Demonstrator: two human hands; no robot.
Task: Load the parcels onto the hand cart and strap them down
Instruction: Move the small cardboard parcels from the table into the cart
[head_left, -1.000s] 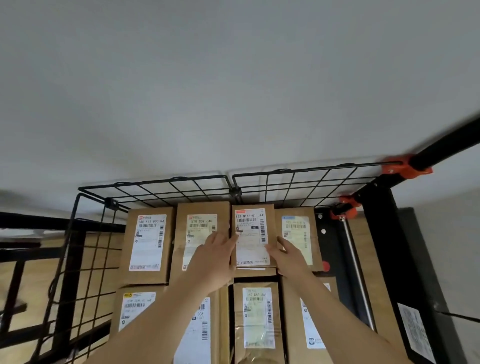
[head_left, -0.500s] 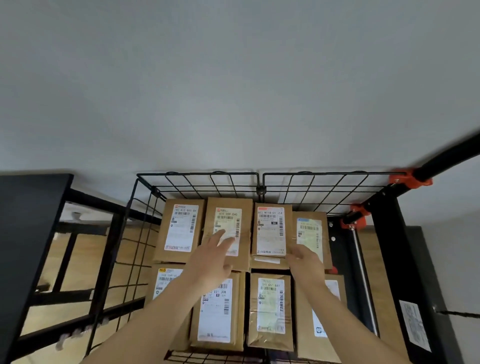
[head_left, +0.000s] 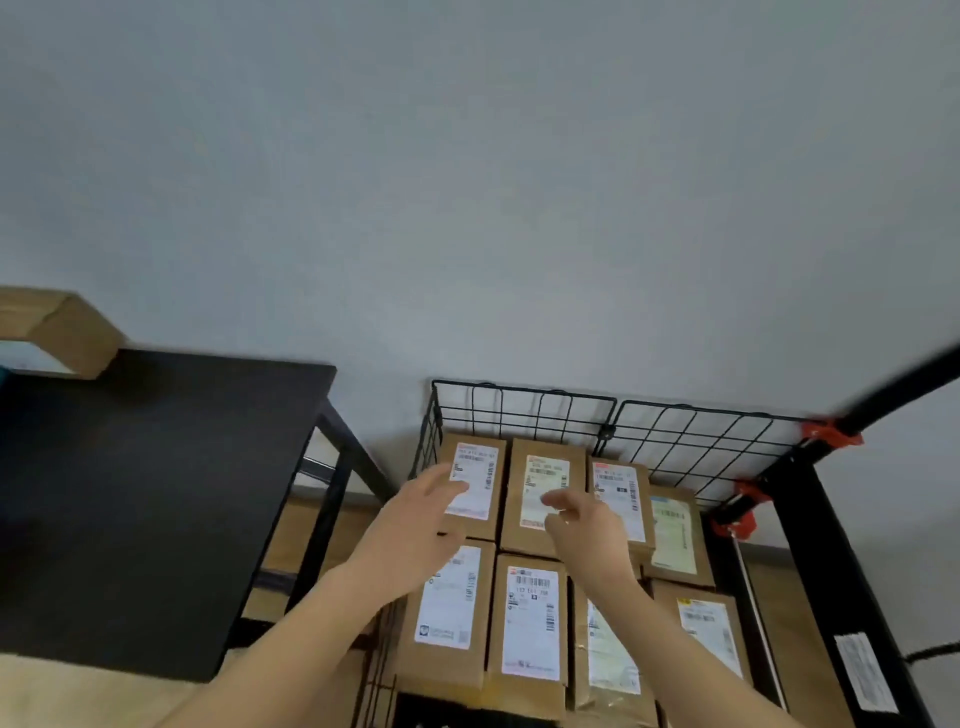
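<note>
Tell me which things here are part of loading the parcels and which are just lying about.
For the job: parcels, wire cage, left hand, right hand.
Lying about: black table, wooden block.

One wide-angle camera, worn on the person's head, looked forward and steeply down from close above the brown cardboard parcels (head_left: 531, 621) packed in the black wire-mesh cart (head_left: 605, 431); the plain grey wall (head_left: 467, 182) filled the upper half, a black worktop (head_left: 145, 493) the left edge.
</note>
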